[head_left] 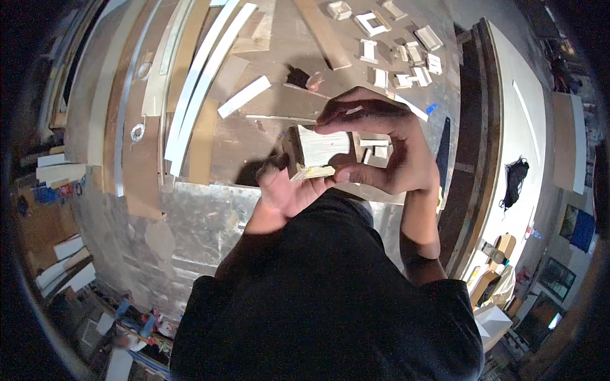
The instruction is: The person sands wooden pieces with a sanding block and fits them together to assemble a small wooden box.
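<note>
Boxy pale wooden piece (325,150) is up above the flat brown table (289,38). The left hand (289,192) grips it from below, and the right hand (410,152) pinches it between thumb and fingers. It looks mostly put together; I can't tell what is left to do. Its top has thin lines, and its left end is dark.

- Black short-sleeved cloth shirt (330,298), plain and matte across its front, though finer detail is too dark to make out.
- Black left sleeve (202,298) and matching right sleeve (454,311), at the shirt's sides.
- Bare left hand (289,195) and right hand (406,149), beyond the shirt.
</note>
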A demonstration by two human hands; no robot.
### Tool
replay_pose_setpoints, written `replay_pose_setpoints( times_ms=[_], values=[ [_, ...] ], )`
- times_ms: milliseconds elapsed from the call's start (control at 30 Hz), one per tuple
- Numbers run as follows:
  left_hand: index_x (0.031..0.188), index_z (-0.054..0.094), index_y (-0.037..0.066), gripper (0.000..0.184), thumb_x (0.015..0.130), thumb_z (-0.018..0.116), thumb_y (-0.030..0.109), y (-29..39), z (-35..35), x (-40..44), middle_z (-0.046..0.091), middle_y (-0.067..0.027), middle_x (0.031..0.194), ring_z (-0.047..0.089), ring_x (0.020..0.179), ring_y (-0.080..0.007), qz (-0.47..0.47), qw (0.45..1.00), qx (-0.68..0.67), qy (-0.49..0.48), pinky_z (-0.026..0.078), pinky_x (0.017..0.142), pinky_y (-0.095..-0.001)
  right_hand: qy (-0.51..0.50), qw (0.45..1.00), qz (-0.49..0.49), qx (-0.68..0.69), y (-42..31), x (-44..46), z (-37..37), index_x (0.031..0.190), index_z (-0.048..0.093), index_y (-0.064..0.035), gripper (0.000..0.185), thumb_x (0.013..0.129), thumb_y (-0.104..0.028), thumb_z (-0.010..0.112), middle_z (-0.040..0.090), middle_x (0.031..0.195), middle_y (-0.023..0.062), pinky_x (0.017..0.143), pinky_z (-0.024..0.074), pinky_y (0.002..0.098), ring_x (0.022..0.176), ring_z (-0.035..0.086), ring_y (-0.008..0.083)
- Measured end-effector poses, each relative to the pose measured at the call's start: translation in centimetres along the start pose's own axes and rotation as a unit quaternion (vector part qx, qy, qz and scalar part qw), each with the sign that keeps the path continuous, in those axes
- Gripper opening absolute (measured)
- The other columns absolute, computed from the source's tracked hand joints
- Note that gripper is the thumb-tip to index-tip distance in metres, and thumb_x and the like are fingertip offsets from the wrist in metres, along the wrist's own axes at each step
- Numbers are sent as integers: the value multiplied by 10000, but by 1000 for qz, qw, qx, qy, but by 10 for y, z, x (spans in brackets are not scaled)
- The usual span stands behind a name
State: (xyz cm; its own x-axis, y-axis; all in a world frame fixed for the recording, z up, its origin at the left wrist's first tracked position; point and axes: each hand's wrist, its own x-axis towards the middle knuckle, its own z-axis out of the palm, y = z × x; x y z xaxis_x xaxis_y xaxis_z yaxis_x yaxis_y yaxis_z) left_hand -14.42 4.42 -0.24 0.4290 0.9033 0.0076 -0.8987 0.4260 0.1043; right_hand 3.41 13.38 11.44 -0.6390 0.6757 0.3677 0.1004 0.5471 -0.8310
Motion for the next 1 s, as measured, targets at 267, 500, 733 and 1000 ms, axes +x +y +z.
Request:
replay_pose_setpoints(
  times_ms=[267,500,733,1000],
  values=[
    [1471,398,74,772,854,661,454,65,-20,-5,502,-166,1440,512,1292,-354,0,997,-68,-46,414,1064,-571,6,1000,17,-11,11,51,42,1048,765,-60,458,611,-142,877,721,1049,119,940,493,386,1060,648,270],
    [1468,400,70,784,842,687,445,97,-32,-7,506,-167,1433,518,1282,-368,-26,996,-79,-42,419,1056,-584,29,998,48,-3,16,73,64,997,772,-34,375,630,-82,829,720,1032,136,920,500,387,1039,648,275],
    [1468,390,59,784,846,677,440,115,-32,-5,504,-170,1433,514,1288,-374,-20,999,-32,-4,428,1055,-570,23,998,53,-12,25,86,76,1003,771,-30,414,596,-73,830,725,1013,137,916,502,386,1040,646,273],
    [1460,394,53,741,871,665,412,119,-35,-1,521,-166,1418,531,1272,-366,-18,997,-72,-29,445,1044,-557,30,998,58,24,35,85,78,1005,772,-26,385,627,-60,834,708,1064,158,925,506,381,1041,649,272]
  ],
)
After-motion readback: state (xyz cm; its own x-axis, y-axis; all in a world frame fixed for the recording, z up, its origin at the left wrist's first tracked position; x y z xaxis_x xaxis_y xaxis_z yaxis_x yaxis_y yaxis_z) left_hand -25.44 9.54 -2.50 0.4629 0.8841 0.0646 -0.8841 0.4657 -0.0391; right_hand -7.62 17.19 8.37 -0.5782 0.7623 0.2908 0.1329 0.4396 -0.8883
